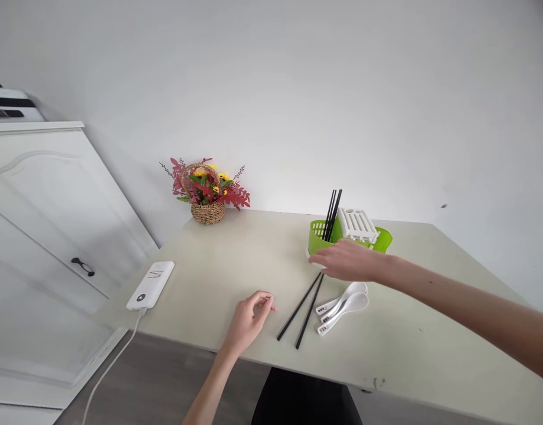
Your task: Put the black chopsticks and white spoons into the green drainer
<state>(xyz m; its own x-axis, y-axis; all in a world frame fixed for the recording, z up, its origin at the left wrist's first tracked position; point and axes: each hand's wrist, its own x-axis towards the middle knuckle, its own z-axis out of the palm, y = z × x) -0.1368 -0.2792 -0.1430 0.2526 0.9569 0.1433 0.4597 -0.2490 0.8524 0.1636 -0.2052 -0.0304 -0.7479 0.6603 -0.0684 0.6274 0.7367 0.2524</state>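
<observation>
My right hand [342,260] reaches across the front of a green cutlery holder [318,239], fingers pointing left and partly stretched. Just below those fingers are the far ends of two black chopsticks [309,316] lying on the table; contact is unclear. Several more black chopsticks [331,215] stand upright in the holder's left part. A white slotted rack [359,224] sits on the holder, whose front is partly hidden by my hand. My left hand [249,316] rests near the table's front, loosely bent and holding nothing visible. White spoons [349,304] lie right of the loose chopsticks.
A wicker basket of artificial flowers [208,212] stands at the back left of the pale table [262,248]. On the left edge lies a white power bank [151,285] with a cable [112,360] hanging down. A white cabinet [45,236] stands left; a black seat [307,401] is below.
</observation>
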